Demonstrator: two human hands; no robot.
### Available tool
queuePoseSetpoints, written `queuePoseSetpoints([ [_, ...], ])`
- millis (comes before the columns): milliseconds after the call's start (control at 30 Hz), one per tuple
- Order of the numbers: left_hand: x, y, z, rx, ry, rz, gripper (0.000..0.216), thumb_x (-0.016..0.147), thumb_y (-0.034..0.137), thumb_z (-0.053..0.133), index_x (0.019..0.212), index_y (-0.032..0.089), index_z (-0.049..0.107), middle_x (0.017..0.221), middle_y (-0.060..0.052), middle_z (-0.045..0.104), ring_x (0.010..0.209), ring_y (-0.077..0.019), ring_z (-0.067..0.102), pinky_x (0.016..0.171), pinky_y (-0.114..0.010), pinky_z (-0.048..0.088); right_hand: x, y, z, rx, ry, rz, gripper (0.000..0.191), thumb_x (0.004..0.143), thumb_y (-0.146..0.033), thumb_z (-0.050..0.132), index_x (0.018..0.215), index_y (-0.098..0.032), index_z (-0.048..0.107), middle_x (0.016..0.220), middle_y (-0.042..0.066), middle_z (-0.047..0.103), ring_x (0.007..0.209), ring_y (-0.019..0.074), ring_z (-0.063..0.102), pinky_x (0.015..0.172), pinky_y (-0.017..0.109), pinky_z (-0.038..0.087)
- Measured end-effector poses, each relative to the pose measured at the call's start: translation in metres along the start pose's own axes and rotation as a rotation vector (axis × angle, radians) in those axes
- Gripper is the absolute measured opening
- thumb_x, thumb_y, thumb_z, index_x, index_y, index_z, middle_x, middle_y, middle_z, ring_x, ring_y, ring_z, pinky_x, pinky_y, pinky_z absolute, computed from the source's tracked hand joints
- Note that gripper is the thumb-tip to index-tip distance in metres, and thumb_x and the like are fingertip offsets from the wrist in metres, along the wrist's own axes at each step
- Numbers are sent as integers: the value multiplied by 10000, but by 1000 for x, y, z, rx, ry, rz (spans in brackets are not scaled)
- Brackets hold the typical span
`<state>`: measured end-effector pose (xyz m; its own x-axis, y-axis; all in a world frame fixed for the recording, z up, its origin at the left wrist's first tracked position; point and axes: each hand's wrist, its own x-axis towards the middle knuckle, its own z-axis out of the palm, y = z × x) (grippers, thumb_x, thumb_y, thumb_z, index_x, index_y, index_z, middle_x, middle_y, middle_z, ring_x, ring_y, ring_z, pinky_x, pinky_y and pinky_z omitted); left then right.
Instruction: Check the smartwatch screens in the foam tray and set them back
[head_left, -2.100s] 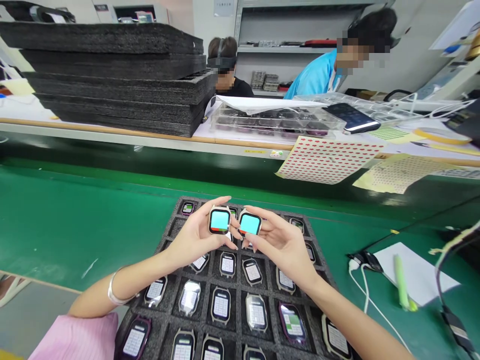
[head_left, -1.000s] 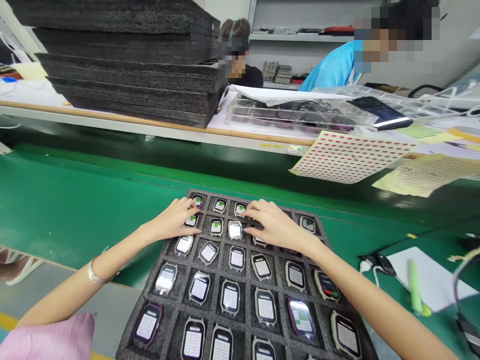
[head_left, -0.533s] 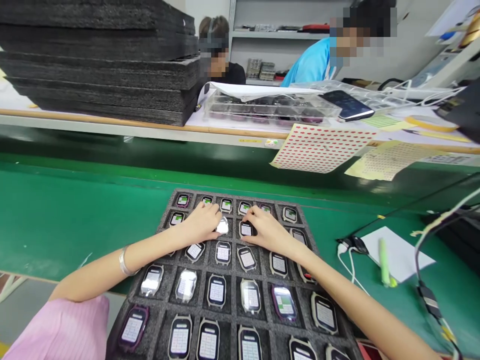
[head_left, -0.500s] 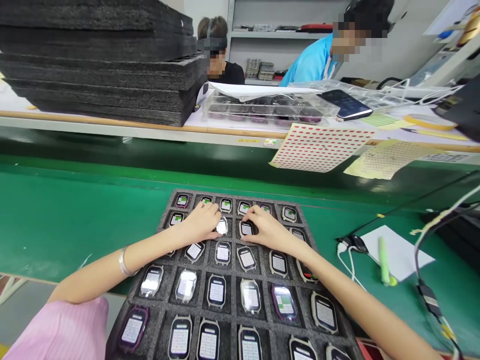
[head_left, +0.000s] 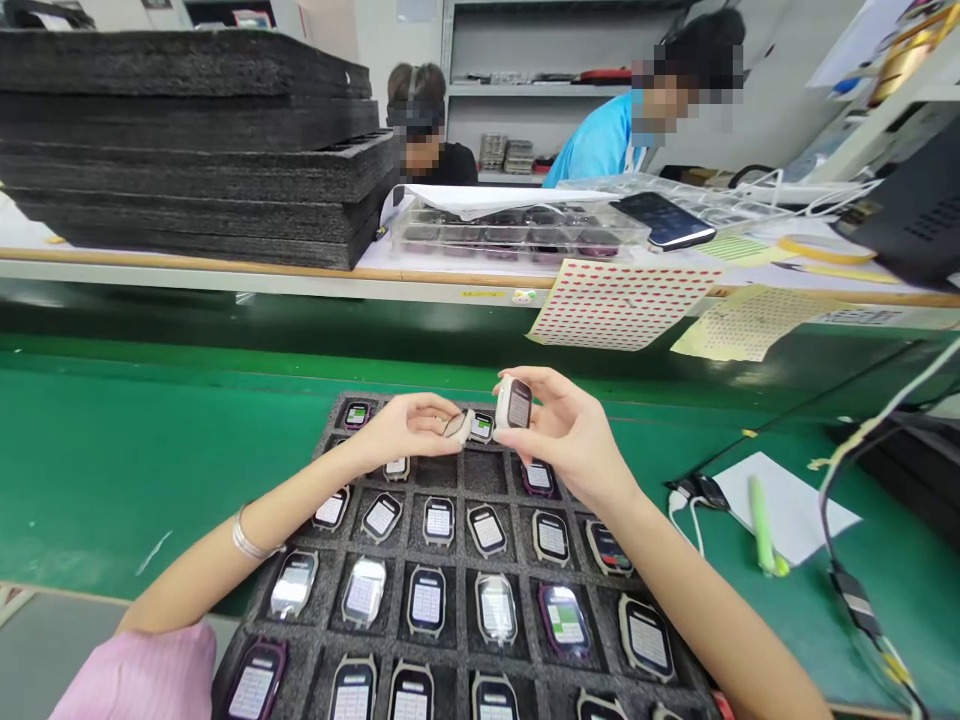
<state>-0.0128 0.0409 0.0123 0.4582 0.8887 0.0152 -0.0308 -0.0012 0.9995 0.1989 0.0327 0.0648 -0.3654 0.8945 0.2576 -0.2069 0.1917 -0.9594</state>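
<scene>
My right hand (head_left: pixel 562 425) grips a pale-cased smartwatch (head_left: pixel 514 404) by its edges, held up above the far part of the tray with its dark screen turned to the side. My left hand (head_left: pixel 416 428) pinches a second pale smartwatch (head_left: pixel 460 428), tilted and seen nearly edge-on. Below them lies a dark grey foam tray (head_left: pixel 480 470) divided into square pockets. Most visible pockets hold a strapless smartwatch with a lit screen, such as a pale one (head_left: pixel 427 600) and a purple one (head_left: pixel 564 618). Two pockets under my hands hold no watch.
Black foam trays (head_left: pixel 180 160) are stacked on the shelf at left. Clear plastic trays (head_left: pixel 517 235), a phone (head_left: pixel 666 220) and a sheet of red stickers (head_left: pixel 626 305) are beside them. At right lie cables (head_left: pixel 855 600) and a green pen (head_left: pixel 762 525). Two people are beyond the shelf.
Both hands have lifted a smartwatch out of its pocket in the tray's second row. The right watch is raised and turned sideways; the left one is tilted beside it.
</scene>
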Motion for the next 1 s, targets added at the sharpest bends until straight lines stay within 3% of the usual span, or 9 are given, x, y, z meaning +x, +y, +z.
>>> queuePoseSetpoints([
  [133,-3,28,8,-423,60,68,439,626,116,782,1040,122,636,1006,-78,659,892,-152,605,832,-248,448,-8,-1,5,-62,20,43,463,735,-182,761,1129,-228,522,949,47,630,521,85,538,346,160,438],
  [333,-16,42,21,-640,92,25,398,608,-13,657,967,153,617,977,-73,666,809,-122,583,704,-203,429,-11,-3,6,-82,34,46,462,762,-205,719,1193,-198,550,847,41,642,563,122,584,376,180,442],
  [400,-19,40,23,-636,100,-3,407,608,-29,618,967,161,595,960,-68,667,787,-115,574,659,-191,416,-11,-2,6,-74,46,25,361,821,-236,648,1172,-181,582,789,36,645,539,132,601,377,196,439],
  [533,-23,37,27,-550,167,-38,475,585,-40,595,1022,147,568,890,-44,660,756,-107,568,651,-185,421,-12,0,9,-102,103,-1,264,872,-288,586,1107,-174,621,859,66,686,476,124,605,351,205,411],
  [667,-28,39,31,-575,90,-28,511,626,34,584,1121,145,519,959,-85,654,925,-226,624,849,-371,488,-15,-1,12,-180,144,-11,261,877,-303,603,1102,-173,628,856,65,687,461,117,598,349,202,409],
  [733,-30,41,35,-561,69,6,490,669,54,570,1141,161,497,992,-91,643,930,-255,635,843,-426,503,-16,-1,12,-176,120,-21,264,900,-320,578,1121,-184,630,843,59,681,483,126,607,360,206,419],
  [1000,-34,40,42,-318,125,237,246,926,249,477,1162,184,452,935,-73,600,788,-170,606,626,-273,533,-20,0,7,-141,39,-87,268,937,-299,545,1192,-272,621,841,28,652,565,137,628,421,217,462],
])
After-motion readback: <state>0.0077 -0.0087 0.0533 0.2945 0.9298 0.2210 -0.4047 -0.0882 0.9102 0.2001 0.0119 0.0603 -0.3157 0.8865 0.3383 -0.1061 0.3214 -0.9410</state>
